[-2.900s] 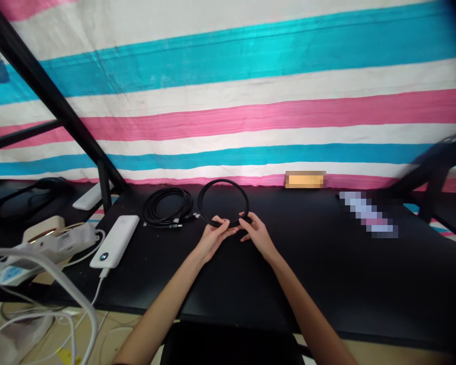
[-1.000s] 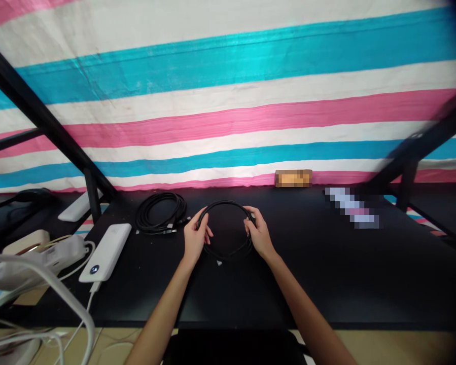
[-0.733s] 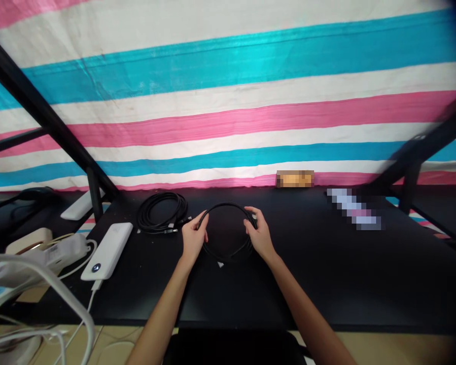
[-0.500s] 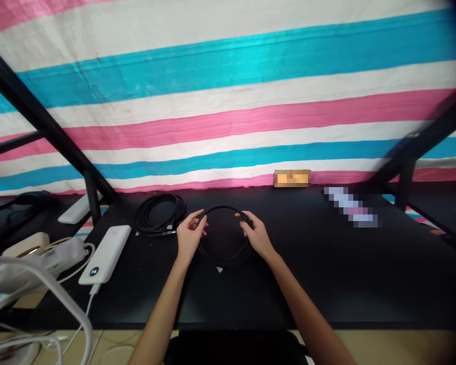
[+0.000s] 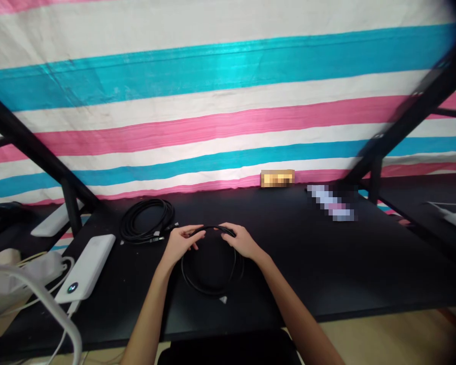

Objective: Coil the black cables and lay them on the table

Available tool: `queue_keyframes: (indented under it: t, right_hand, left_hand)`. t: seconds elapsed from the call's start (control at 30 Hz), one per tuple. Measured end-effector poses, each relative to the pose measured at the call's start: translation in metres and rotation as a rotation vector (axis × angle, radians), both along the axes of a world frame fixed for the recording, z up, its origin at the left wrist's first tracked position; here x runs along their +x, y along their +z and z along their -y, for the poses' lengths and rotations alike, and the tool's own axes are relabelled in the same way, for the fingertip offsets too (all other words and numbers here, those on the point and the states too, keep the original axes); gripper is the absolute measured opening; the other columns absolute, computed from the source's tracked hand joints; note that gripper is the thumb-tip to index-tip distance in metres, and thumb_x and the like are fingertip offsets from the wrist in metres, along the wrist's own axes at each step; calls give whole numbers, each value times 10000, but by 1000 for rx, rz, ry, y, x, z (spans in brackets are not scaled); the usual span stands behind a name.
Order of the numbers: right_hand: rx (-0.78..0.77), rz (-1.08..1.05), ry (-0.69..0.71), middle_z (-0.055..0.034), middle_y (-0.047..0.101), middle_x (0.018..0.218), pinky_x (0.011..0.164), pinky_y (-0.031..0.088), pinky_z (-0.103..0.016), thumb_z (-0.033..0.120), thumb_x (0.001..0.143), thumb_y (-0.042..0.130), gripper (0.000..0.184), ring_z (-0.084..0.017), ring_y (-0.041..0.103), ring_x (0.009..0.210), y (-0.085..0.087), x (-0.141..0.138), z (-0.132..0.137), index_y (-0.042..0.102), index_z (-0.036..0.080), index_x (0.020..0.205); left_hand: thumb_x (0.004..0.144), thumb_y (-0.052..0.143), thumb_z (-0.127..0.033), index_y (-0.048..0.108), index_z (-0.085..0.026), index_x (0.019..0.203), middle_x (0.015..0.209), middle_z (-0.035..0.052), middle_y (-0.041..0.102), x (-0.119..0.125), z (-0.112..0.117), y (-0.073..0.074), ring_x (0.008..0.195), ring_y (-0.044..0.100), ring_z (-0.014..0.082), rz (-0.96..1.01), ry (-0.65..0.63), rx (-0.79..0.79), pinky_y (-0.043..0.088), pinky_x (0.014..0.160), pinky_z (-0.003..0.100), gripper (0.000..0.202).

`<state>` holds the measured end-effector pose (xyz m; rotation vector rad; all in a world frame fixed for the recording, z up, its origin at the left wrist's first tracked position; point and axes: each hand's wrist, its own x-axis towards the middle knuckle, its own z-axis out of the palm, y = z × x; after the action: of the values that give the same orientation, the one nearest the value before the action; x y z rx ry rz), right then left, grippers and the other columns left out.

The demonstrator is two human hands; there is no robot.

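Observation:
A black cable wound into a loop (image 5: pixel 207 284) hangs over the black table (image 5: pixel 326 253) in front of me. My left hand (image 5: pixel 177 243) pinches the top of the loop on its left side. My right hand (image 5: pixel 240 240) grips the top on the right, fingers curled over the cable. The two hands are close together, almost touching. A small silver plug (image 5: pixel 223 299) dangles at the loop's bottom. A second coiled black cable (image 5: pixel 146 227) lies on the table to the left of my left hand.
A white power bank (image 5: pixel 85 267) with a lit indicator lies at the left, a white cable running from it. Power strips and white cables crowd the left edge. Black frame struts rise at both sides. A striped tarp hangs behind the table.
My hands have slid from the loop's sides up to its top and come together. The loop now hangs below them. The view has shifted, so everything sits further left.

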<state>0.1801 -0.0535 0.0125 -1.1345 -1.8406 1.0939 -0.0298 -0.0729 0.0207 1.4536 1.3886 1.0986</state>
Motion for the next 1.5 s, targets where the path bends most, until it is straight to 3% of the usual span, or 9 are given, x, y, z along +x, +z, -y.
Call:
queue_keyframes:
  t: [0.2, 0.33, 0.43, 0.53, 0.7, 0.9, 1.2, 1.33, 1.5]
  right_hand:
    - [-68, 8, -97, 58, 568, 533, 638, 425, -264, 207, 728, 588, 467, -135, 563, 542, -10, -1, -1, 529, 262, 1187]
    - [-114, 15, -124, 42, 585, 494, 746, 419, -301, 206, 719, 590, 531, -166, 602, 609, -13, -3, -4, 497, 167, 1241]
    - [-158, -2, -125, 16, 607, 499, 796, 400, -299, 230, 719, 589, 504, -180, 612, 665, -10, -3, -6, 533, 95, 1202]
    - [-215, -68, -98, 11, 587, 475, 651, 416, -252, 281, 732, 584, 335, -151, 563, 548, -4, -2, -6, 649, 101, 1007]
    - [-307, -160, -36, 21, 527, 409, 429, 322, -201, 374, 760, 564, 279, -99, 427, 378, 2, 1, -5, 665, 118, 801]
    - [-241, -25, -103, -19, 545, 394, 403, 303, -201, 440, 749, 570, 367, -100, 426, 359, -6, 11, -9, 617, 131, 557]
    - [-362, 69, -100, -29, 585, 444, 311, 262, -196, 525, 764, 496, 433, -104, 413, 308, 8, 11, -7, 647, 133, 661]
    - [-271, -75, -168, 13, 481, 350, 378, 300, -197, 513, 768, 518, 412, -97, 407, 338, 4, 9, -10, 537, 158, 560]
    - [-200, -367, -238, 59, 388, 328, 426, 273, -202, 494, 773, 552, 403, -69, 324, 339, 0, 9, -16, 468, 170, 549]
  left_hand:
    - [700, 633, -438, 704, -163, 855, 639, 55, 669, -4, -2, -10, 364, 503, 126, -140, 61, 25, 368, 379, 219, 324]
    - [716, 614, -433, 709, -224, 684, 486, -9, 592, -1, 1, -11, 349, 476, 130, -261, 125, 72, 290, 382, 213, 232]
    - [703, 632, -408, 704, -252, 629, 503, -3, 602, 4, 3, -9, 465, 542, 166, -312, 192, 105, 281, 426, 213, 187]
    - [700, 635, -398, 718, -268, 715, 659, 16, 669, 8, 4, -9, 610, 590, 206, -306, 267, 122, 328, 485, 223, 155]
    - [693, 627, -421, 716, -241, 778, 695, 26, 675, 16, 4, -13, 681, 602, 226, -191, 350, 132, 404, 536, 245, 218]
    - [713, 616, -425, 703, -174, 792, 525, -1, 587, 29, 5, -16, 506, 547, 168, -45, 366, 154, 419, 508, 245, 277]
    - [731, 630, -407, 659, -126, 825, 523, -12, 545, 27, 4, -10, 394, 445, 96, 146, 348, 142, 334, 394, 197, 298]
    - [766, 571, -456, 607, -111, 971, 671, 39, 629, 24, 3, -7, 322, 391, 61, 266, 250, 100, 256, 329, 188, 403]
    - [828, 482, -460, 513, -79, 1126, 792, 109, 665, 29, 6, -3, 580, 584, 141, 380, 172, 88, 418, 533, 222, 484]
